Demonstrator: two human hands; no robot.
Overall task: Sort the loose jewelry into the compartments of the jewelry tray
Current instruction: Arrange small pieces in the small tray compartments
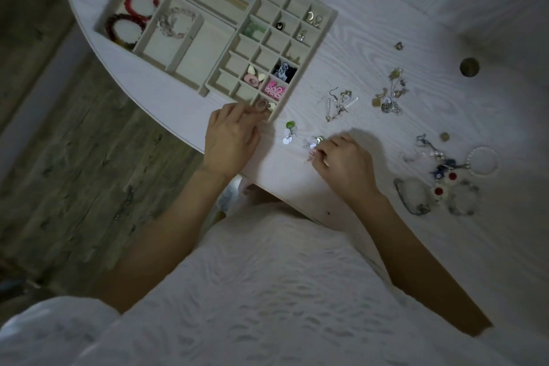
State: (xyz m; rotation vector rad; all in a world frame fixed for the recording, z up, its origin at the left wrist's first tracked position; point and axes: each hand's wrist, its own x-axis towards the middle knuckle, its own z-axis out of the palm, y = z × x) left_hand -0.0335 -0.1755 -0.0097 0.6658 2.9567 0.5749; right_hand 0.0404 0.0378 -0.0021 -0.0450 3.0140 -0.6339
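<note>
Pinching a silver disc earring (312, 144) off the table (371, 38), the right hand (344, 165) has its fingertips closed on it, ready to carry it over. The left hand (230, 137) drops a brown ring-shaped piece (262, 104) into the near corner cell of the grid tray (332, 24), fingers curled around it. A matching green-topped disc earring (289, 134) lies between the hands, probably next for pairing.

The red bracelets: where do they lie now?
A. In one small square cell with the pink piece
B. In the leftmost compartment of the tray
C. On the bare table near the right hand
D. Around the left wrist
B: both red bracelets lie in the leftmost compartment of the tray, far from both hands.
</note>
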